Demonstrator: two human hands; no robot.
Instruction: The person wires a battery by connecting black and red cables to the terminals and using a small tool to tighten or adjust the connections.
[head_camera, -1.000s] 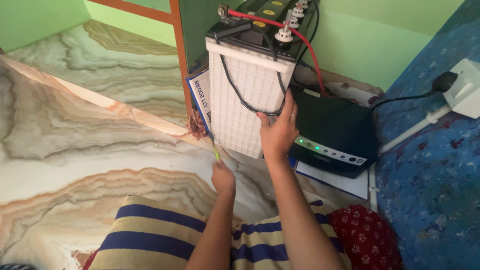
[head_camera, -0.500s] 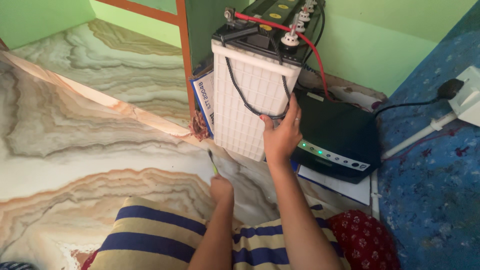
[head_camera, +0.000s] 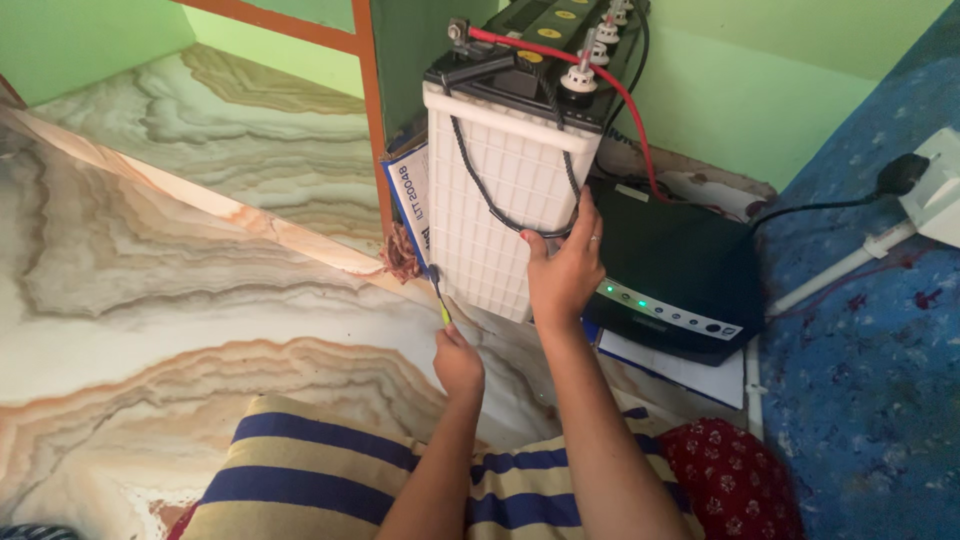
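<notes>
1. The tall white battery (head_camera: 505, 215) stands on the marble floor (head_camera: 150, 280), tilted, its lower front edge raised toward the person. It rests just beside the green-and-orange door frame (head_camera: 372, 130) on one side and the black inverter unit (head_camera: 675, 265) on the other.
2. Right hand (head_camera: 562, 272): the grip lies open and flat against the ribbed front face of the battery, fingers spread upward and touching the black carrying cord (head_camera: 478, 185) that loops down the casing. It braces the casing rather than closing round anything.
3. Left hand (head_camera: 458, 362): the grip is closed round a slim tool with a yellow-green handle (head_camera: 440, 300) — apparently a screwdriver — whose tip points at the lower left corner of the battery. The tip itself is too small to make out.
4. A red cable (head_camera: 600, 85) and a black cable (head_camera: 640, 45) run from the terminals on the battery top toward the inverter unit, so both stay attached.
5. Handling judgement — the battery is likely heavy and rigid, with a hard plastic casing that offers little purchase on its flat faces. The carrying cord, or the underside, is the sounder place to take hold; the terminals and cables should not bear load.
6. A blue patterned bed cover (head_camera: 860, 400) lies to the right, with a white socket box (head_camera: 940, 195) on it.
</notes>
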